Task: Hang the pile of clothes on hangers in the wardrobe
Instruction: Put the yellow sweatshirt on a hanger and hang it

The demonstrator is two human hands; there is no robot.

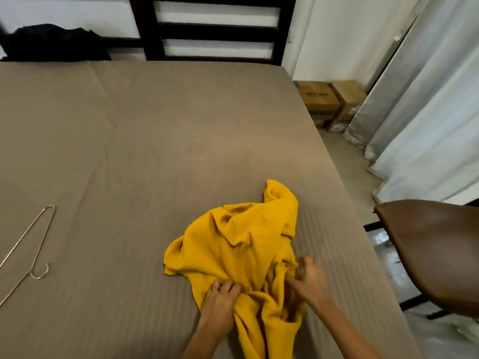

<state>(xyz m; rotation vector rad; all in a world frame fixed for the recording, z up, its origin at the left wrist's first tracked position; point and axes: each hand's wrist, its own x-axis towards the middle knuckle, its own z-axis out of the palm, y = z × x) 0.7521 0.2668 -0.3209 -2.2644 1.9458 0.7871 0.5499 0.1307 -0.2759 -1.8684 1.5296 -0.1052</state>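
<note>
1. So far, the yellow garment lies crumpled on the bed, toward its near right side, and is on no hanger.
2. The left hand grips a bunch of the cloth with curled fingers. The right hand is blurred but looks to pinch a fold just beside it.
3. A wire hanger lies bare on the bed, well apart to the left, with neither hand on it.
4. A dark heap of cloth sits at the far left corner by the headboard. I cannot tell whether it belongs to the pile.
5. My judgement is that this piece is at its start: it wants spreading out, the neck found, the hanger slipped in, then carrying to the wardrobe, which is not in view.
6. A brown chair stands off the right edge, with cardboard boxes beyond it.
</note>
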